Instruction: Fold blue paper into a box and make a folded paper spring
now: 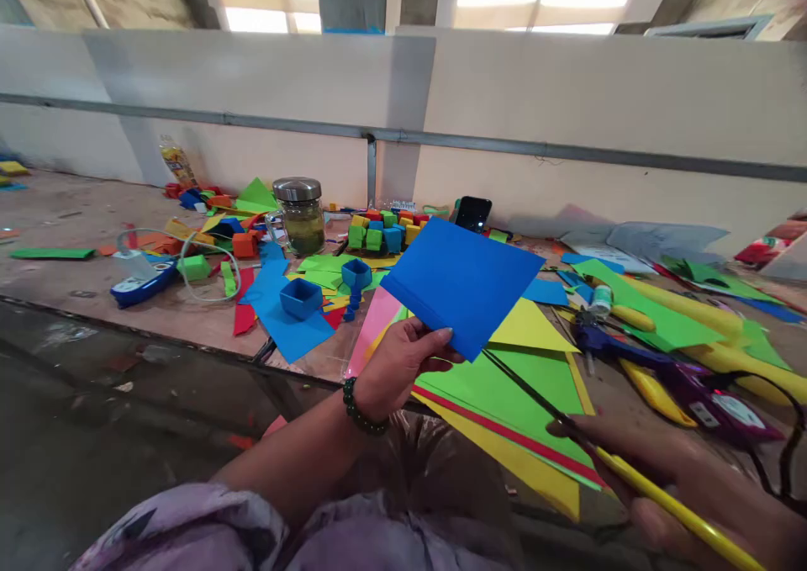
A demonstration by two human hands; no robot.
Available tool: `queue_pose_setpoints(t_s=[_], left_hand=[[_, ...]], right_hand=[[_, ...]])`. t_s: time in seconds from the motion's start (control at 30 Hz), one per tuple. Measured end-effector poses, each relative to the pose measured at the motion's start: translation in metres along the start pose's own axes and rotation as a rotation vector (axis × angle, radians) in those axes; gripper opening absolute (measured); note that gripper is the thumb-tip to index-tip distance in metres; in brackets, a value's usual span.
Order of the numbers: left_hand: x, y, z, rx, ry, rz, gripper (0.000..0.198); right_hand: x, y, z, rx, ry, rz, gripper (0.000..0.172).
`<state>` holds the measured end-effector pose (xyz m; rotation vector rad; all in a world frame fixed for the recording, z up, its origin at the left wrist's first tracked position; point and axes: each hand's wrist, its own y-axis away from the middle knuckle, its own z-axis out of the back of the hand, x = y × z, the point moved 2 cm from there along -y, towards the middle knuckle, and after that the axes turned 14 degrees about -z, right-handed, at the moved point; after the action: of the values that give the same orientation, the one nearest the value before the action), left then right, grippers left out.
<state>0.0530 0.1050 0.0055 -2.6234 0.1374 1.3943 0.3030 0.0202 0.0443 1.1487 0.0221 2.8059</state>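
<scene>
A blue sheet (463, 281), paper or thin foam, is pinched at its near edge between the thumb and fingers of my left hand (407, 361), raised over the table. At the lower right, my right hand (687, 457), partly blurred, is closed on yellow-handled scissors (526, 388). The blade tips point left and lie at the sheet's lower right corner; whether they touch it I cannot tell. Beneath are stacked green sheets (504, 394) and a yellow sheet (533, 325). Left of the blue sheet, two small open blue boxes (301, 299) stand on blue and green scraps.
A lidded glass jar of liquid (303, 222), small coloured cubes (374, 240) and a phone (472, 214) stand towards the back. A blue corded device (145, 283) lies left. At right are a purple-and-blue glue gun (684, 386), a small bottle (602, 300) and green sheets.
</scene>
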Motion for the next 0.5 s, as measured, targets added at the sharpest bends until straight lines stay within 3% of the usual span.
queue_pose_setpoints(t_s=[0.2, 0.33, 0.5], left_hand=[[0.0, 0.004, -0.003, 0.02, -0.026, 0.034, 0.046], [0.0, 0.006, -0.005, 0.045, -0.03, 0.043, 0.047], [0.004, 0.006, -0.005, 0.06, -0.038, 0.032, 0.046]], right_hand=[[0.009, 0.002, 0.003, 0.084, 0.022, -0.058, 0.07], [0.012, 0.002, 0.0, 0.064, 0.036, -0.014, 0.065], [0.026, 0.002, -0.003, 0.149, 0.037, 0.04, 0.06]])
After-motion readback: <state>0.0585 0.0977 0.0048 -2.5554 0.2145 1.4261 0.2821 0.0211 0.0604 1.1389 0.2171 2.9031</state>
